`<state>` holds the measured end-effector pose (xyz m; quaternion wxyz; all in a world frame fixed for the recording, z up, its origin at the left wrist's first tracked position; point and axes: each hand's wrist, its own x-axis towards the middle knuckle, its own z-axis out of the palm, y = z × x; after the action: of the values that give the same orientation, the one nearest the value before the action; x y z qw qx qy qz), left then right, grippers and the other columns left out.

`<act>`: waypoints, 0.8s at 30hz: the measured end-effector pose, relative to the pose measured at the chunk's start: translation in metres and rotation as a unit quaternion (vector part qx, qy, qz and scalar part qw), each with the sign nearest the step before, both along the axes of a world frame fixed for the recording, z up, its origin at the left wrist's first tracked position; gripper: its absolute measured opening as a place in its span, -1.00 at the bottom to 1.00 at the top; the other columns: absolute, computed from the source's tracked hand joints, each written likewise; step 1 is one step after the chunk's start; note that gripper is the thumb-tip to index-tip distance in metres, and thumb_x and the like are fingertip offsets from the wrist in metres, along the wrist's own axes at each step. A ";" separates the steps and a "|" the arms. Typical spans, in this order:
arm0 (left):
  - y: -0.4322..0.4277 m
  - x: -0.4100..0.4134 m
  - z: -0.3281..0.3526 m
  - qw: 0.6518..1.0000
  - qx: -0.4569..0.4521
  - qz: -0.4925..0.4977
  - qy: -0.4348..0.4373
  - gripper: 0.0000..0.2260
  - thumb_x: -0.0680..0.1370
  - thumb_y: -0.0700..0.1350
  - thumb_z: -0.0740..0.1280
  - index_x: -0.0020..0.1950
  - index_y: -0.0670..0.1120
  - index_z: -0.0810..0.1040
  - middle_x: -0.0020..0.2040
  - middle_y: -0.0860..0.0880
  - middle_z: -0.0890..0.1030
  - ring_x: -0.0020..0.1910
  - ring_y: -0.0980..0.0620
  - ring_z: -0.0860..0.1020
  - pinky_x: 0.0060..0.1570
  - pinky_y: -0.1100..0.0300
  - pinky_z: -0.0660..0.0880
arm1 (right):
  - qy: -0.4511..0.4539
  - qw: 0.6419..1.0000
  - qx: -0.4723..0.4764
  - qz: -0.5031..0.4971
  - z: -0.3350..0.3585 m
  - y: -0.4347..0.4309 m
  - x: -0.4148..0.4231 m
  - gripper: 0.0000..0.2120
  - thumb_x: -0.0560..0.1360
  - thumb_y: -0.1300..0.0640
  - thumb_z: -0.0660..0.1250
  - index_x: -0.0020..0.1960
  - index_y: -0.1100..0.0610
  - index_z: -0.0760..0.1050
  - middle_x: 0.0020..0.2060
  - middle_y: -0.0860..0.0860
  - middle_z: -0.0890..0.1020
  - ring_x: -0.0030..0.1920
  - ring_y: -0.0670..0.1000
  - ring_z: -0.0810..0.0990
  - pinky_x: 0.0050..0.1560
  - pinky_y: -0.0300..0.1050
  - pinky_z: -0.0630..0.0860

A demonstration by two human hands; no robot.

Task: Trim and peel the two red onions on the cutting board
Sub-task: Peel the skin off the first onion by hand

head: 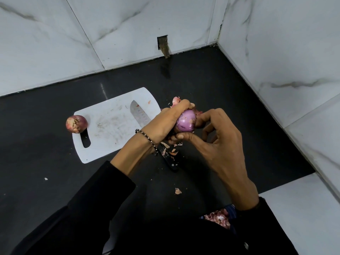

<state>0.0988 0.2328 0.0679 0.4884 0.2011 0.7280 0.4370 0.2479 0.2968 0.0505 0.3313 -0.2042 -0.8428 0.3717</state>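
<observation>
My left hand (165, 124) grips a mostly peeled, smooth purple onion (185, 121) above the counter, just right of the white cutting board (110, 129). My right hand (215, 142) pinches at the onion's right end, with its thumb under the bulb. A scrap of dry skin (176, 100) sticks up behind my left fingers. The second onion (76, 123), with its dry skin on, sits at the board's left edge. A knife lies across the board's right side: its blade (138, 115) rests on the board, and its black handle (170, 161) pokes out below my left wrist.
Loose peel flakes (173, 152) lie on the dark counter (55, 172) under my hands, and one more flake (178, 191) lies nearer me. A heap of onion peel (219, 218) shows below my right wrist. Marble walls close the back and right sides.
</observation>
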 end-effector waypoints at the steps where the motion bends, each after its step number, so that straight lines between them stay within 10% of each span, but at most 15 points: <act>1: 0.000 0.000 -0.001 1.000 -0.001 -0.002 0.003 -0.41 0.46 0.36 0.20 -0.31 -0.20 0.48 -0.53 -0.14 0.39 -0.61 -0.02 0.29 -0.49 0.27 0.27 | 0.001 1.000 0.001 0.002 0.001 0.001 0.000 -0.64 0.41 -0.23 0.43 0.03 -0.03 0.46 -0.03 -0.13 0.50 -0.23 -0.11 0.51 -0.30 -0.31 0.44; 24: 0.003 0.002 -0.007 0.997 -0.027 -0.049 -0.060 -0.44 0.58 0.25 0.07 -0.38 -0.16 0.44 -0.59 -0.05 0.32 -0.62 0.05 0.16 -0.51 0.33 0.10 | -0.039 0.999 -0.021 -0.003 -0.007 0.001 0.002 -0.55 0.38 -0.33 0.38 0.12 -0.12 0.40 0.03 -0.24 0.44 -0.17 -0.14 0.52 -0.28 -0.13 0.54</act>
<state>0.1008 0.2354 0.0611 0.5576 0.1969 0.6978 0.4042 0.2499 0.2974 0.0437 0.2955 -0.2282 -0.8463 0.3801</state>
